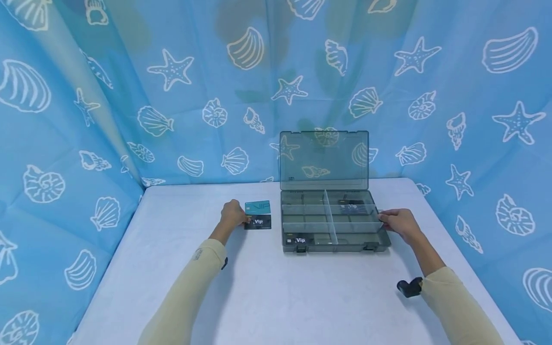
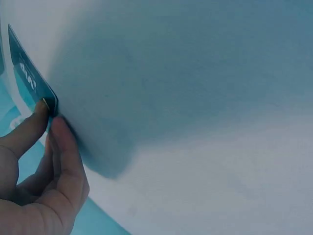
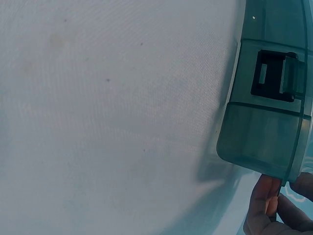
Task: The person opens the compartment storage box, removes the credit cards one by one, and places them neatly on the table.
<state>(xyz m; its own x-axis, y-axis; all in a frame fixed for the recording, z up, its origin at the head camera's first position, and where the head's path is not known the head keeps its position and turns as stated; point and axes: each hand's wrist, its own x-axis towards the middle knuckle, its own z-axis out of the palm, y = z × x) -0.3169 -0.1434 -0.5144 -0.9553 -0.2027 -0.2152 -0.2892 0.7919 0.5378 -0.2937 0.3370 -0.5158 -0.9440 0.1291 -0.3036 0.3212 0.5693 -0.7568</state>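
Observation:
My left hand [image 1: 233, 214] pinches the corner of a black card marked Vip [image 1: 260, 222] between thumb and finger, just left of the box. In the left wrist view the thumb lies on the face of that card [image 2: 35, 81]. Right behind it is a teal VIP card [image 1: 257, 207] on the table. A smoky clear compartment box [image 1: 336, 248] stands with its lid [image 1: 324, 163] raised. My right hand [image 1: 401, 223] grips the box's right side; in the right wrist view its fingers [image 3: 259, 203] are at the box corner, partly hidden.
Dark Vip cards lie inside the box, one in a back right compartment [image 1: 352, 207] and one at the front left [image 1: 299, 240]. Thin dividers [image 1: 330, 218] split the box. Black latches [image 1: 301, 248] sit along its front. A blue shell-patterned curtain [image 1: 241, 96] surrounds the white table [image 1: 302, 297].

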